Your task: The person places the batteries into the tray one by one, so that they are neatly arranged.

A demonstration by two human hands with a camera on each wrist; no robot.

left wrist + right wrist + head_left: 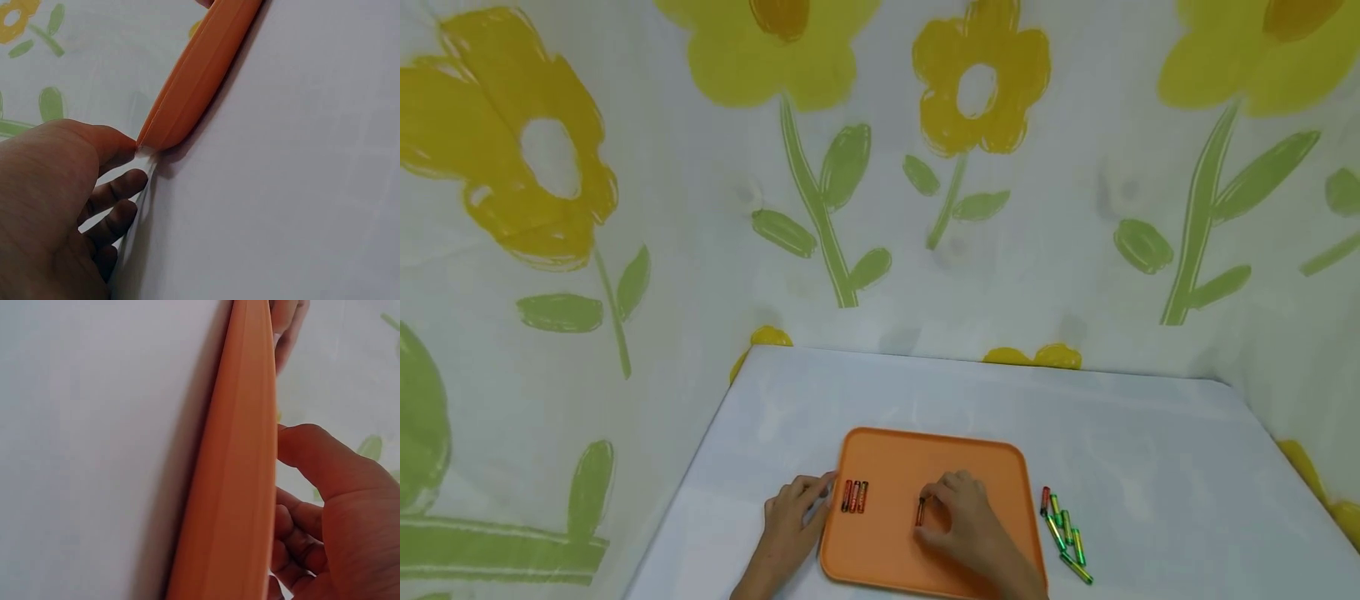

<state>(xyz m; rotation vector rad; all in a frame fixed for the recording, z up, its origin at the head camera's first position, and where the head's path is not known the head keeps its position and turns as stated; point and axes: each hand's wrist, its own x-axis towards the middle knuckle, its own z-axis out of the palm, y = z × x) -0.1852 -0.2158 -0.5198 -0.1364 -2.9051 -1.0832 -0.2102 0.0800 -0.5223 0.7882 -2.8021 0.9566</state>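
We count three batteries [854, 496] side by side on the tray [895, 467], one battery [920, 511] pinched in our right hand [966, 521] over its middle, and about six in a pile [1063, 533] beside it. Only the head view shows batteries. Our left hand [790, 517] rests spread against the rim.

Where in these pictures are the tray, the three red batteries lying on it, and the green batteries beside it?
tray [887, 542], head view, bare floor of the tray.
red batteries [854, 496], head view, middle one of the three.
green batteries [1066, 533], head view, middle of the loose pile on the table.
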